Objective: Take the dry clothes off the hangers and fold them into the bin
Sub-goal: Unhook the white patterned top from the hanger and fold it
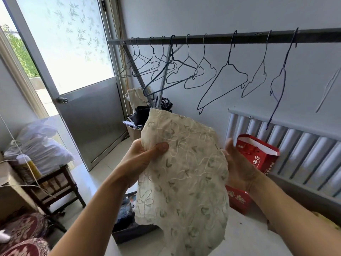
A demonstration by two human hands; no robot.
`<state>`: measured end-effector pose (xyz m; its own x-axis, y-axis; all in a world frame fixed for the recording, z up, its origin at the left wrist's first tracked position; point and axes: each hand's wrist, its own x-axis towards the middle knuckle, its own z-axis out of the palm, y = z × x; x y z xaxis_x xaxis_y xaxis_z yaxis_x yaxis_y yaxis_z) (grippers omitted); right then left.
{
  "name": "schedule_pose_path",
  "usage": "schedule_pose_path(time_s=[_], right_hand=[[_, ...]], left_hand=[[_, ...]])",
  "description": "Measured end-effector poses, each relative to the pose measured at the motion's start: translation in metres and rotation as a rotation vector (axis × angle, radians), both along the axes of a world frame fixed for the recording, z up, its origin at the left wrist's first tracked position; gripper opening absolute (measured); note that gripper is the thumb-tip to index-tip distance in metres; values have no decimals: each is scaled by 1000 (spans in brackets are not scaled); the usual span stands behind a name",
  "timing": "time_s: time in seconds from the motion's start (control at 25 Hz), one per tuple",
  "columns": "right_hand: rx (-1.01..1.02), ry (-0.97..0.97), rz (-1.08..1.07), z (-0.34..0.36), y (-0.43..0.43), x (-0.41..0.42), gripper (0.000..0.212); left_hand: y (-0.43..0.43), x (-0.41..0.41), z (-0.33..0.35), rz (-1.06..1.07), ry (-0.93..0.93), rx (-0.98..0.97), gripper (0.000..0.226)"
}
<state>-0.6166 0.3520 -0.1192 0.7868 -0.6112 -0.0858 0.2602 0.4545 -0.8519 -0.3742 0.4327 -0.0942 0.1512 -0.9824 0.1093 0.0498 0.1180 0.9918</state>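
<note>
Holding a cream embroidered cloth [184, 172] up at chest height, the head view shows it already off the empty wire hangers [221, 85] on the rail [239, 38]. The left hand [140, 159] pinches the cloth's left edge, thumb in front and fingers behind. The right hand [239, 163] sits at the right edge, but its fingers are hidden behind the fabric, so I cannot tell their grip. The dark bin [129, 235] stands on the floor below, half covered by the hanging hem. With so small a pinch, the loose lower half may sag, folding crooked or slipping beside the bin.
</note>
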Motion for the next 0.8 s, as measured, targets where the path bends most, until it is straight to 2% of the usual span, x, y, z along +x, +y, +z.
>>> schedule_pose_path(time_s=[0.2,0.32,0.44,0.52,0.6,0.68,0.8], right_hand=[[18,79,-86,9,2,8,67],[-49,134,-158,18,0,13,48],[-120,282,-356,24,-10,20,44],[-221,350,-490,27,-14,26,28],[-326,368,-585,30,-13,36,11],[-403,377,-654,29,-10,45,6],[-524,459,-716,25,-5,61,16]], left_hand=[[-10,-3,5,-58,49,26,30],[-15,1,8,-54,44,51,37],[-18,1,5,67,17,102,55],[-18,1,-3,221,-38,123,60],[-13,-1,-13,301,-57,141,55],[-8,-7,-24,279,-24,176,49],[-5,-20,-40,212,100,291,48]])
